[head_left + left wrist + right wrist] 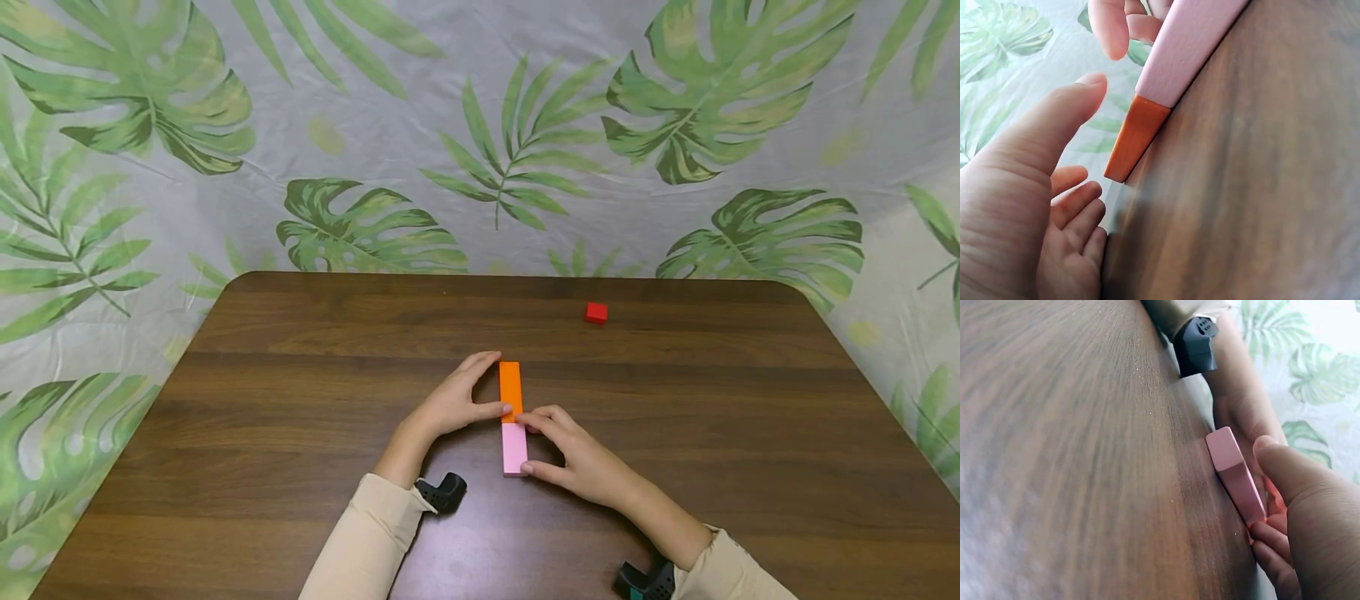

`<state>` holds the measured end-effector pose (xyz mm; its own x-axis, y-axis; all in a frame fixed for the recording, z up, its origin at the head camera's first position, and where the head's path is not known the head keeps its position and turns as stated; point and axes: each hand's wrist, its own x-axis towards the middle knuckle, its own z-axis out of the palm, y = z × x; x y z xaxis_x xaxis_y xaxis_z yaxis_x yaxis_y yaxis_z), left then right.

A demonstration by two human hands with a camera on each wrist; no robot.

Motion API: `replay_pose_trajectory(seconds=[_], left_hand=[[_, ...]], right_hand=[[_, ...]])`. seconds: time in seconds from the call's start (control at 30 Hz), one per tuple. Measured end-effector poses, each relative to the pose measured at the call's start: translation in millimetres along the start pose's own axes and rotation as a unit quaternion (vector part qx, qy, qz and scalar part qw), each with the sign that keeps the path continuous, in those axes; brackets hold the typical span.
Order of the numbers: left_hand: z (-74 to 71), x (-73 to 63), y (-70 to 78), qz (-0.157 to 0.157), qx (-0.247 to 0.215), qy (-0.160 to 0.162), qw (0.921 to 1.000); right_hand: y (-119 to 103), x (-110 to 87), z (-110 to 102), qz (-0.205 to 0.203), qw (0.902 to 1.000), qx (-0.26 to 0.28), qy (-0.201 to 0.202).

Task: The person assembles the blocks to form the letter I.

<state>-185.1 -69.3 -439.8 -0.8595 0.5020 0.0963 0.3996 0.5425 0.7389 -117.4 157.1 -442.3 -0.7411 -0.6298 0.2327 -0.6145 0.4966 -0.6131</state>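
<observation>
An orange block (510,387) and a pink block (514,450) lie end to end on the wooden table, forming one straight line. My left hand (450,404) is beside the orange block, fingers extended near its far end and thumb over its near part. In the left wrist view the left thumb (1075,106) stands apart from the blocks. My right hand (581,454) is at the right of the pink block, its index finger reaching the seam and its thumb by the near corner. The right wrist view shows right fingertips (1267,537) against the pink block's far part.
A small red block (596,313) sits near the table's back edge, right of the line. Behind the brown table (262,400) hangs a leaf-patterned cloth (525,125). Black wrist devices (444,493) are on both forearms.
</observation>
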Motion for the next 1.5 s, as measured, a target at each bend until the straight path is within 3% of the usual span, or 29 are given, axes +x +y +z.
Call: replay_pose_trajectory(seconds=[0.27, 0.47, 1.5], left_hand=[[4.4, -2.7, -0.8, -0.005, 0.003, 0.028, 0.9996], [5.8, -5.5, -0.6, 0.001, 0.006, 0.032, 0.9995], [6.1, -28.2, 7.2, 0.021, 0.033, -0.029, 0.9988]], right_hand=[[-1.2, 0.2, -0.4, 0.002, 0.9999, 0.01, 0.011], [-2.0, 0.9, -1.2, 0.006, 0.9998, 0.017, 0.011], [-2.9, 1.1, -1.6, 0.018, 0.9992, 0.033, 0.011]])
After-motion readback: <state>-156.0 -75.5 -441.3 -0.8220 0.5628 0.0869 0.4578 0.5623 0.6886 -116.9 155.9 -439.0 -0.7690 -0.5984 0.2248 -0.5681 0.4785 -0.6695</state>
